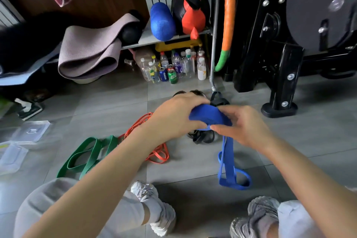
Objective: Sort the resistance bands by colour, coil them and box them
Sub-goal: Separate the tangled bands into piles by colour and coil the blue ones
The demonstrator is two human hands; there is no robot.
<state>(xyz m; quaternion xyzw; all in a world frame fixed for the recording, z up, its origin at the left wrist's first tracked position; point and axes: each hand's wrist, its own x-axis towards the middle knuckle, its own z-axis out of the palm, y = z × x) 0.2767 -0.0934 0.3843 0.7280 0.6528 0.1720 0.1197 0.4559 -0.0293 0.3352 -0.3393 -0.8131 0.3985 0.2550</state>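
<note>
DESK: What is nearest the lens?

PHOTOGRAPHER: 2 pale trainers, the left shoe point(154, 206) and the right shoe point(255, 212), on grey floor tiles point(193, 164), with grey trouser knees at the bottom edge. Just beyond the right shoe, the loose end of the blue band point(228, 158) lies looped on the tile.

DESK: And the hands?

PHOTOGRAPHER: Both are above the floor, mid-frame, clamped on that band. The left hand point(173, 116) curls its fingers over the wound-up part. The right hand point(245, 125) pinches the strip at the coil's lower edge, where the rest hangs straight down to the floor.

DESK: The other colours?

PHOTOGRAPHER: The green bands point(87, 156) lie spread flat to the left. The orange bands point(158, 152) sit in a loose heap beside them, partly behind the left forearm. The black bands point(202, 137) are bunched on the floor below the hands. Clear plastic boxes point(11, 157) rest at the far left edge.

DESK: Background?

PHOTOGRAPHER: Bottles and cans point(173, 65) stand under a shelf carrying a blue foam roller point(162, 21) and a folded mauve mat point(90, 50). A black machine frame point(280, 63) fills the right.
</note>
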